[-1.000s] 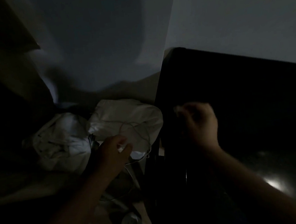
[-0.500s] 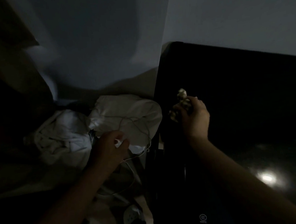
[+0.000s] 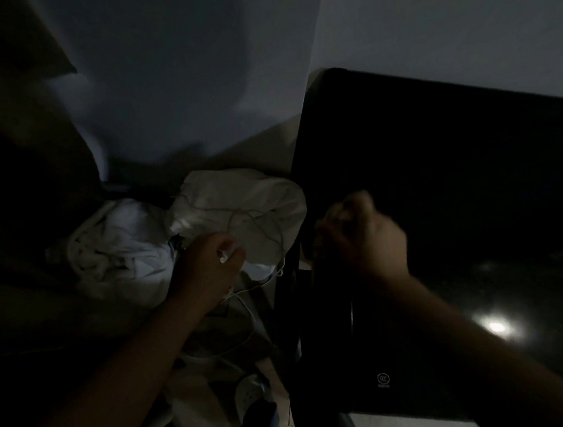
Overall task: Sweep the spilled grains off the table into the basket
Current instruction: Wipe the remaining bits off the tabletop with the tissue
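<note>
Dim | table (image 3: 458, 168) black, glossy, on our right; grains too dark for us to see | left hand (image 3: 206, 272) pinched a white bit (image 3: 224, 255) over a pale bag (image 3: 238, 210) | right hand (image 3: 361, 236) curled at table's left edge, contents unclear

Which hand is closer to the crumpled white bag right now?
Left. The left hand, pinching a white cord, is at the white bag's near edge; the right hand is off to its right, at the black table's edge.
</note>
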{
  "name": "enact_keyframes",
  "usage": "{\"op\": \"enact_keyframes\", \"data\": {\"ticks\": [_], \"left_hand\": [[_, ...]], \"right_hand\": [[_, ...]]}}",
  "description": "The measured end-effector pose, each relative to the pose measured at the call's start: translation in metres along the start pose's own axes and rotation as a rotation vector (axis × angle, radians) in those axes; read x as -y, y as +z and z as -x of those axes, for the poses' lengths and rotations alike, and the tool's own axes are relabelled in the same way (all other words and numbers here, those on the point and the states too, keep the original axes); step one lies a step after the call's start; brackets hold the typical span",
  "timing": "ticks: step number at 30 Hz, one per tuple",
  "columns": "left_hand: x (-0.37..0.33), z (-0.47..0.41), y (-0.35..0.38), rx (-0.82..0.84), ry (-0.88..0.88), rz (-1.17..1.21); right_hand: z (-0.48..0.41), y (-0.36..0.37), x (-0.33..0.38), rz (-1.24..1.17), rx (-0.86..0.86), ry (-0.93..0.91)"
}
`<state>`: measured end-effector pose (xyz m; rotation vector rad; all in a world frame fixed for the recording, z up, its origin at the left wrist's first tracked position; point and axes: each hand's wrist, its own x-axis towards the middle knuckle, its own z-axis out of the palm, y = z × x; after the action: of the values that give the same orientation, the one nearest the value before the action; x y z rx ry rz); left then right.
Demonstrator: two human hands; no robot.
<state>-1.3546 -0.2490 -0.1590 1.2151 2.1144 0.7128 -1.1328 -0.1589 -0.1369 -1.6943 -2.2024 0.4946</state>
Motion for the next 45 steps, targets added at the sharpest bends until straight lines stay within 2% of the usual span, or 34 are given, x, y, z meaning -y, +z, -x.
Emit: {"op": "enact_keyframes", "data": {"ticks": [2, 4, 6, 10, 14, 15, 17, 19, 20, 23, 28, 30, 32, 34, 36, 38, 42, 45], "left_hand": [[0.005, 0.003, -0.001, -0.002, -0.012, -0.001], [0.012, 0.01, -0.002, 0.014, -0.031, 0.013], [0.017, 0.02, -0.003, 0.02, -0.051, 0.012], [0.023, 0.044, -0.007, 0.056, -0.074, -0.014], [0.019, 0.063, -0.014, 0.052, -0.049, -0.003], [0.017, 0.067, -0.014, 0.054, -0.051, -0.002], [0.014, 0.075, -0.012, 0.065, -0.046, -0.003], [0.013, 0.085, -0.009, 0.083, -0.066, 0.028], [0.015, 0.09, -0.007, 0.1, -0.084, 0.066], [0.028, 0.107, -0.002, 0.146, -0.138, 0.138], [0.05, 0.126, 0.004, 0.201, -0.228, 0.191], [0.054, 0.129, 0.005, 0.201, -0.227, 0.199], [0.055, 0.132, 0.005, 0.199, -0.219, 0.188], [0.053, 0.133, 0.004, 0.197, -0.228, 0.202], [0.051, 0.136, 0.003, 0.202, -0.258, 0.22], [0.052, 0.139, 0.002, 0.202, -0.268, 0.219], [0.049, 0.148, 0.0, 0.186, -0.275, 0.212], [0.043, 0.156, -0.004, 0.175, -0.273, 0.151]], "right_hand": [[-0.034, -0.004, 0.001, 0.041, -0.055, 0.104], [-0.036, 0.008, 0.001, 0.08, 0.012, 0.142], [-0.007, 0.028, 0.0, 0.075, 0.053, 0.138], [0.076, 0.046, 0.003, 0.188, 0.09, -0.014], [0.112, 0.028, 0.009, 0.014, 0.266, 0.144], [0.113, 0.021, 0.008, -0.038, 0.263, 0.16], [0.106, 0.008, 0.005, -0.076, 0.117, 0.148], [0.087, 0.002, -0.001, -0.02, -0.031, 0.137], [0.078, 0.004, -0.001, 0.015, -0.045, 0.142], [0.088, 0.024, -0.001, 0.071, 0.015, 0.153], [0.18, 0.028, -0.001, 0.101, 0.125, 0.15], [0.198, 0.021, -0.002, 0.073, 0.24, 0.182], [0.197, 0.016, -0.003, -0.037, 0.275, 0.195], [0.182, 0.012, -0.003, -0.129, 0.204, 0.202], [0.161, 0.012, 0.0, -0.099, 0.079, 0.218], [0.153, 0.02, 0.008, -0.042, 0.037, 0.268], [0.185, 0.038, 0.019, 0.088, 0.087, 0.144], [0.201, 0.034, 0.014, 0.082, 0.145, 0.089]]}}
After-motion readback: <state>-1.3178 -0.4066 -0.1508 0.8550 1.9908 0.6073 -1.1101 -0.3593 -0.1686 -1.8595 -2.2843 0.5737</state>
